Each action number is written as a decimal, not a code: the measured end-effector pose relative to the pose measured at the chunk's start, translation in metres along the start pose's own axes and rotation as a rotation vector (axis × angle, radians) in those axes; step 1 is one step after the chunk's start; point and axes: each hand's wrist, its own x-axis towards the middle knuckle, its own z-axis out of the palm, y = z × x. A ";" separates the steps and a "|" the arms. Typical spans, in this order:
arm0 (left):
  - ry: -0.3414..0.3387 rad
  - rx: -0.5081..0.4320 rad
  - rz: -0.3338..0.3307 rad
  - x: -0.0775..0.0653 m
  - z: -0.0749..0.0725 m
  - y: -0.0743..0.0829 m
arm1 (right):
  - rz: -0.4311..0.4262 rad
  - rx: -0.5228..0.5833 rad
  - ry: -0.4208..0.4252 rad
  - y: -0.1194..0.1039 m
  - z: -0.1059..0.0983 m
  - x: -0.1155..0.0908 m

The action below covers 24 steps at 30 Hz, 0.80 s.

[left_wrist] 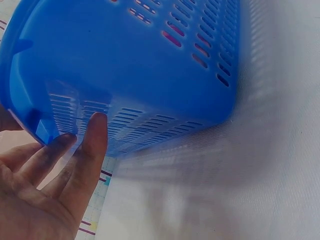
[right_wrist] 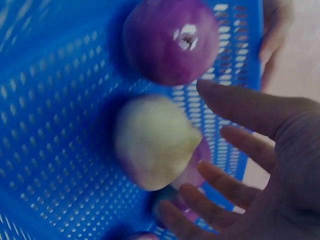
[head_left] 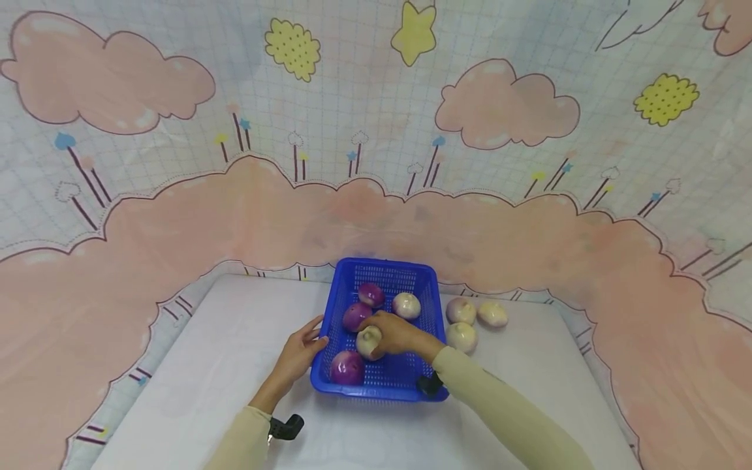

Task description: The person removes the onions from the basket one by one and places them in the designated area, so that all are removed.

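A blue plastic basket [head_left: 384,393] with slotted walls holds several purple-and-white turnips. My left hand [head_left: 296,352] holds the basket's left rim, thumb over the edge; in the left wrist view its fingers [left_wrist: 95,145] lie along the outer wall. Inside the basket, my right hand [head_left: 395,331] is at a pale turnip [head_left: 367,342]. The right wrist view shows that hand's fingers spread, with a gap between them and the turnip [right_wrist: 152,142]. Purple turnips [head_left: 347,367] lie along the basket's left side, and another pale turnip [head_left: 406,305] sits toward the back right.
Three pale turnips [head_left: 461,337] lie on the white table [head_left: 247,326] just right of the basket. Behind the table hangs a cloth [head_left: 376,222] printed with clouds and stars. Each wrist carries a small black camera mount [head_left: 286,427].
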 end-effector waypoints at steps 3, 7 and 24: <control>-0.002 0.002 -0.005 -0.001 0.001 0.001 | -0.021 -0.022 -0.044 0.005 0.002 0.003; -0.004 0.000 -0.003 -0.005 0.000 0.002 | -0.024 -0.044 -0.090 0.011 0.004 0.008; 0.009 0.004 0.015 -0.001 0.000 -0.002 | 0.027 -0.119 -0.096 0.016 0.011 0.012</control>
